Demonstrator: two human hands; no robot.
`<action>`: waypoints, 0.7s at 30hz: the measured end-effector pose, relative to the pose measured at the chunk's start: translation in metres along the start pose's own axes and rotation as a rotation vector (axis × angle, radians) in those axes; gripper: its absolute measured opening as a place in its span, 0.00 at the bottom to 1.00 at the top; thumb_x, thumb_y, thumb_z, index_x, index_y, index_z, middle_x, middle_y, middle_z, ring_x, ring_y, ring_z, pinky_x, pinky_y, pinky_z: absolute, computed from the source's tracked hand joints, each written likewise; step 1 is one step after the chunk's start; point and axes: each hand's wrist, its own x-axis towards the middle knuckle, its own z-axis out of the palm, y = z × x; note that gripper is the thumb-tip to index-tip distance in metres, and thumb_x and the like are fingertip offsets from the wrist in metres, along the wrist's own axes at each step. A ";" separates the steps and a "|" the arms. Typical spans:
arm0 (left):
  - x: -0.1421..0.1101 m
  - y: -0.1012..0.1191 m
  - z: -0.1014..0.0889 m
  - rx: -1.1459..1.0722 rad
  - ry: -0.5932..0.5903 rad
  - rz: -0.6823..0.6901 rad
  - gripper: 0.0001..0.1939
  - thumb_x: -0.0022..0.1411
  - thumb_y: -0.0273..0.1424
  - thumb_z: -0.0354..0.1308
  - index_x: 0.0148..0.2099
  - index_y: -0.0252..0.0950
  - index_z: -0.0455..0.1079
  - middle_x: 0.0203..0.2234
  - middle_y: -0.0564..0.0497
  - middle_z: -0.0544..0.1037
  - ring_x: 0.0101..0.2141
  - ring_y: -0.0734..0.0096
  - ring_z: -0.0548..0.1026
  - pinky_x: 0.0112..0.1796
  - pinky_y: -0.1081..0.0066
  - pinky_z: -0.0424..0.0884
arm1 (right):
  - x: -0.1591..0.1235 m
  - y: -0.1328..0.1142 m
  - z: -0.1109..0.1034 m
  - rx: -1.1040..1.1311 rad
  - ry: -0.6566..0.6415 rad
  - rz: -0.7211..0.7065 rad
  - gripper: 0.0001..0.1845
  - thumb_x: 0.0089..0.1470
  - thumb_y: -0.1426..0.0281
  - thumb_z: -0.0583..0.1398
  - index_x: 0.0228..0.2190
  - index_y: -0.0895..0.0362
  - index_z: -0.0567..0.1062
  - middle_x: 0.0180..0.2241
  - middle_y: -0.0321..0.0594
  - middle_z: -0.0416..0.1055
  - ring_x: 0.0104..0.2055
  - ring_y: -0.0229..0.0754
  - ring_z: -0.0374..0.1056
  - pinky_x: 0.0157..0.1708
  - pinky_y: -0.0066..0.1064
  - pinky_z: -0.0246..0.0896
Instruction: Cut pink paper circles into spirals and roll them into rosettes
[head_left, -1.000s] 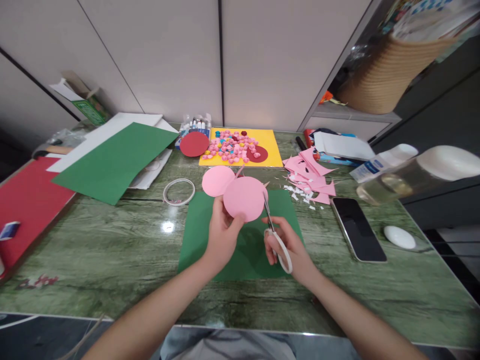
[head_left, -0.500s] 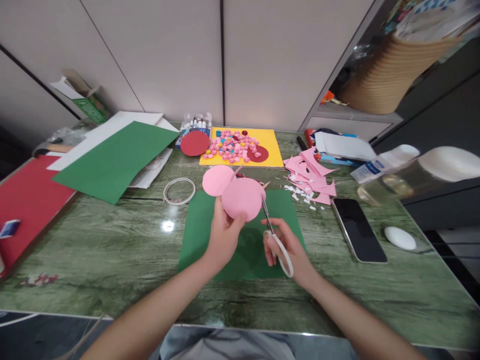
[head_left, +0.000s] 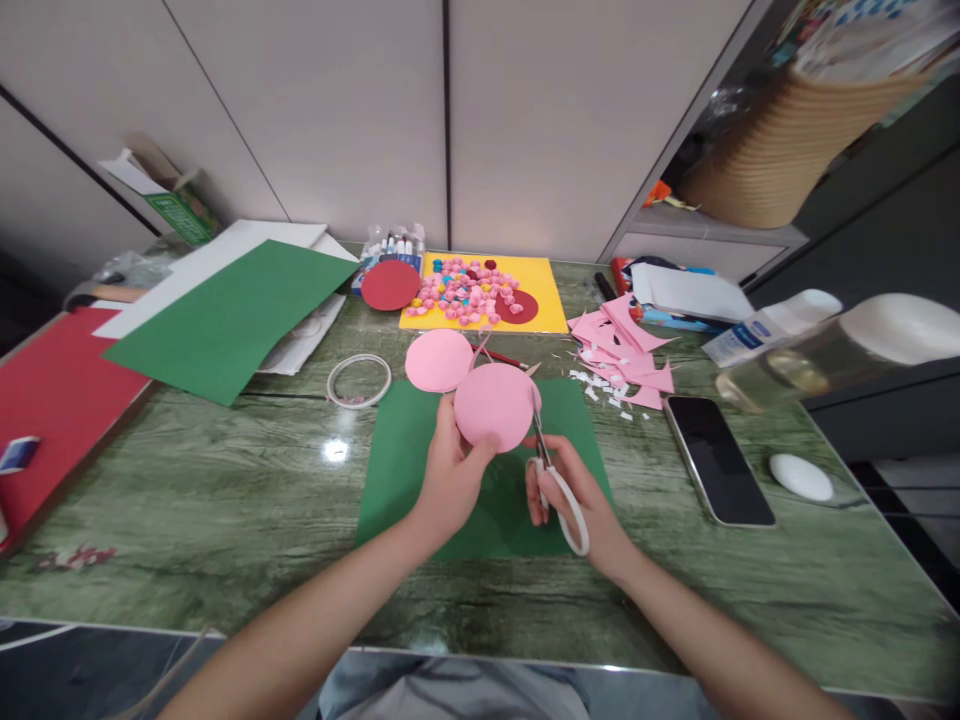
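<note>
Head view: what has just changed?

"Only a little. The pink circle has shifted slightly toward the person's right and nearer their body, and more of the red pencil shows behind it. A thin pink strip curls more openly by its upper left edge."

"Where is the circle now?"

"Held up over the green sheet, in the left hand. That hand is closed in a pinch, thumb on the front near the lower edge, fingers mostly hidden behind."

"And the right hand?"

"Curled around the handles of the scissors, with the blades up at the circle's right edge. How wide the blades are parted, I can't tell."

"So what does the shift mean for the work?"

"I'd say the paper is being fed round to suit the blades, and the trimming looks well along, since the outline is already quite smooth. A sliver stands out at the right, so I doubt the edge is finished. Steering too far inward there could nick the curve."

"Anything alike nearby?"

"Another pink circle lies beside it, toward the left, and pink scraps are piled beyond the right hand."
</note>
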 end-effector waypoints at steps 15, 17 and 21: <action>0.002 0.002 0.000 -0.034 0.006 0.030 0.20 0.52 0.26 0.53 0.49 0.37 0.56 0.48 0.47 0.65 0.48 0.64 0.64 0.44 0.68 0.64 | 0.000 0.004 0.000 0.002 0.003 0.012 0.18 0.55 0.58 0.54 0.44 0.53 0.59 0.22 0.28 0.59 0.18 0.31 0.59 0.17 0.24 0.51; 0.003 0.002 0.000 -0.043 0.007 0.036 0.21 0.53 0.26 0.53 0.50 0.37 0.56 0.47 0.48 0.66 0.48 0.64 0.65 0.44 0.68 0.64 | 0.001 0.003 0.000 0.002 0.001 0.011 0.18 0.55 0.59 0.54 0.44 0.53 0.59 0.22 0.28 0.59 0.17 0.31 0.59 0.17 0.24 0.51; 0.004 0.004 -0.001 -0.039 0.024 0.046 0.20 0.53 0.27 0.53 0.49 0.38 0.57 0.46 0.48 0.66 0.46 0.64 0.65 0.41 0.69 0.65 | 0.000 0.002 0.000 -0.002 -0.004 0.017 0.18 0.55 0.59 0.54 0.44 0.53 0.59 0.20 0.27 0.59 0.17 0.31 0.59 0.17 0.24 0.51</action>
